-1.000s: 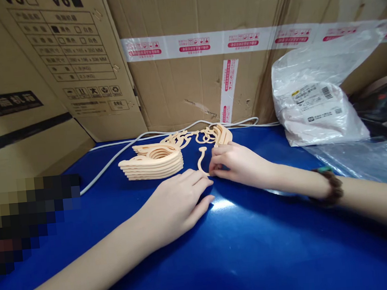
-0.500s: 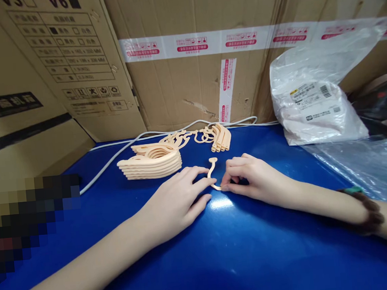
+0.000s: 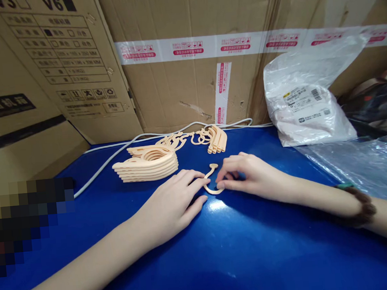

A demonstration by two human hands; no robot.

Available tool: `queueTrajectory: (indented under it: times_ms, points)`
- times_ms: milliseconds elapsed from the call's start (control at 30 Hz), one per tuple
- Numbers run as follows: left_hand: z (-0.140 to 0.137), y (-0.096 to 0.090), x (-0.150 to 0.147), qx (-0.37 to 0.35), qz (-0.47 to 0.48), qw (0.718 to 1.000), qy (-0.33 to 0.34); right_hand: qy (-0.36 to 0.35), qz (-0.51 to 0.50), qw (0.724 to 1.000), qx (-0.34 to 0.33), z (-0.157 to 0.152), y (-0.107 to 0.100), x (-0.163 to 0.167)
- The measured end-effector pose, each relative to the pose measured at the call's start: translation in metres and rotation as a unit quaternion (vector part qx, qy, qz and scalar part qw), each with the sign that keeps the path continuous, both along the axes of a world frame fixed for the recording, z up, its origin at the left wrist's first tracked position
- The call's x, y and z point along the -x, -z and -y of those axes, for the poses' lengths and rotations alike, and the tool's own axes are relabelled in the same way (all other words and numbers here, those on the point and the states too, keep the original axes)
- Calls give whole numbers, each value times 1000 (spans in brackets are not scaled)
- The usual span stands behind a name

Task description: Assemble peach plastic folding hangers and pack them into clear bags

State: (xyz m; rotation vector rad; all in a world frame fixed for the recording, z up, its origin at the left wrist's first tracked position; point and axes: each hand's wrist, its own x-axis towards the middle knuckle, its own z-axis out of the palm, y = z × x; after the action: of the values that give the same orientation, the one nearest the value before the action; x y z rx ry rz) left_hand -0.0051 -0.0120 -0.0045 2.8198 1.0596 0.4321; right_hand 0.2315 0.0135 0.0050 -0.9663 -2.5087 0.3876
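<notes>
Closest to me on my feed, the blue table (image 3: 224,268) is bare and shiny, with two forearms reaching in over it. The left hand (image 3: 181,200) lies low with its fingers loosely spread, not closed on anything; its forefinger and middle finger reach over one side of a peach-coloured hook (image 3: 212,191), though I cannot tell how firmly they press. The right hand (image 3: 243,174), wearing a fuzzy brown band (image 3: 363,207) at the wrist, pinches the curved end of that hook between thumb and bent fingers. I see the hook between the two hands, its small flat head pointing away from me.

Past the left fingers I have a neat stack of curved pieces (image 3: 148,170), all the same peach colour. Off to the right, clear plastic (image 3: 368,166) lies crumpled on the table. Farther back, beyond the hook, sit a bundle of short tubes (image 3: 218,140) and, beside it, a jumble of thin curly pieces (image 3: 173,141). A pale cord (image 3: 106,162) loops behind them. At the far right stands a white bag (image 3: 314,130) with a label, and a cardboard box (image 3: 175,88) banded with white tape (image 3: 210,46) closes off my view.
</notes>
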Motion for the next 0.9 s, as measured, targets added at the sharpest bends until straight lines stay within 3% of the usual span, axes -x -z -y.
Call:
queueTrajectory:
  times_ms: [100, 200, 400, 633, 900]
  points:
    - [0, -1, -1, 0, 3, 1000, 0, 63, -14, 998, 8, -19, -16, -5]
    - [0, -2, -1, 3, 5, 1000, -1, 176, 47, 983, -24, -50, -28, -13]
    - [0, -3, 0, 18, -9, 1000, 2, 299, 100, 949, -23, -110, -24, -15]
    - [-1, -3, 1, 23, -16, 1000, 4, 339, 131, 931, 25, -128, -15, -4]
    - [0, -2, 2, 13, -9, 1000, 10, 314, 86, 940, 103, -135, -14, -6]
